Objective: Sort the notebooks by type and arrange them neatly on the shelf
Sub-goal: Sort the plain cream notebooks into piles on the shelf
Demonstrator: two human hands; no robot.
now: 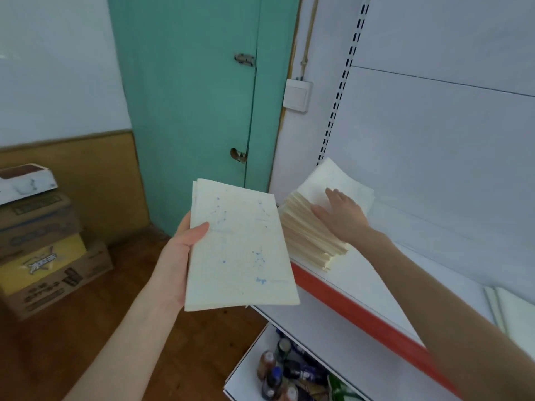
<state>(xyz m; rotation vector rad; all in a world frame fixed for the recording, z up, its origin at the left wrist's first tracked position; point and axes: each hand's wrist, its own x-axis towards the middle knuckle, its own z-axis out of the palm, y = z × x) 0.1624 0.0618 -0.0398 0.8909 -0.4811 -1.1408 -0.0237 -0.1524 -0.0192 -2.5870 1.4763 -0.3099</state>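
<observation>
The left hand grasps the grid-covered notebooks by their left edge. Its thumb is curled over the front cover, and it holds them in the air just in front of the left end of the shelf. The right hand is released, its fingers straight and its palm flat on top of the stack at that left end. The stack is not square: its lower books step out toward the red edge strip, and the top cover lifts at its far corner. The step in hand looks like settling this stack before the held ones go on. To do it well, the flat hand should press lightly and draw the fanned edges back into one line parallel to the shelf front, so that nothing overhangs above the bottles on the lower shelf. Before adding anything, it is worth comparing covers. The held ones show a blue dotted pattern, while the stack's top cover is too washed out to read. If the types differ, the second pile, well apart at the right edge of the view, or the bare shelf between the two is probably the better place. The held notebooks should go down as one flat bundle with their spines matching the stack's.
</observation>
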